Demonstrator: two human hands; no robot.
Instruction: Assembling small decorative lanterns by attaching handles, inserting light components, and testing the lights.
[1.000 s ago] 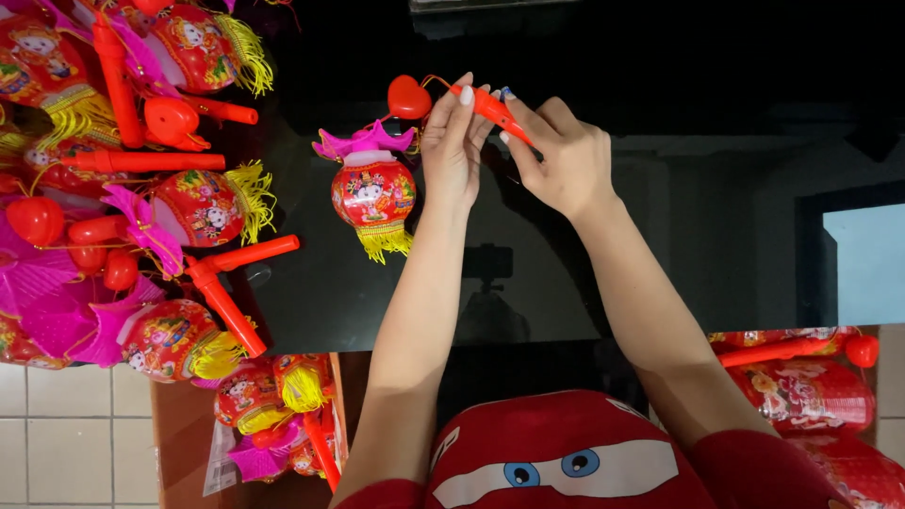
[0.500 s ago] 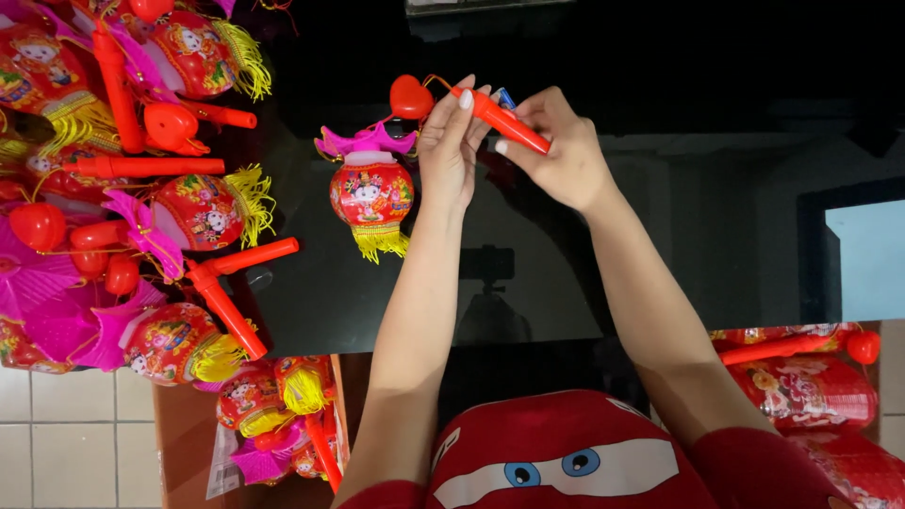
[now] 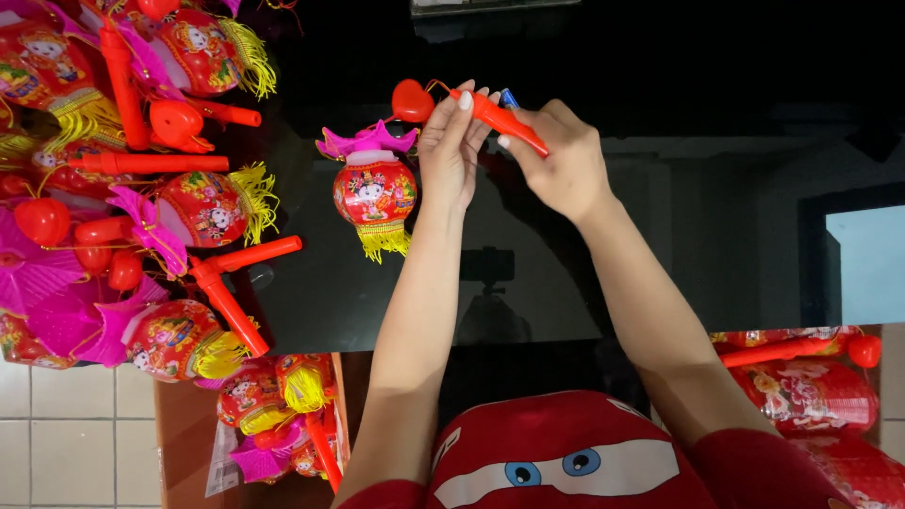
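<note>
the black table [image 3: 660,236] is glossy and mirrors the room; pale tiles show at the lower left. a pile of lanterns [image 3: 132,188] with red sticks lies on its left side. one small red lantern [image 3: 374,193], with pink top and yellow fringe, rests on the table beside the left hand [image 3: 452,141]. the right hand [image 3: 561,160] is closed around the red stick [image 3: 500,121]; left fingers pinch its tip near the red heart [image 3: 412,101]. compared with before, the stick is a little lower and more tilted.
</note>
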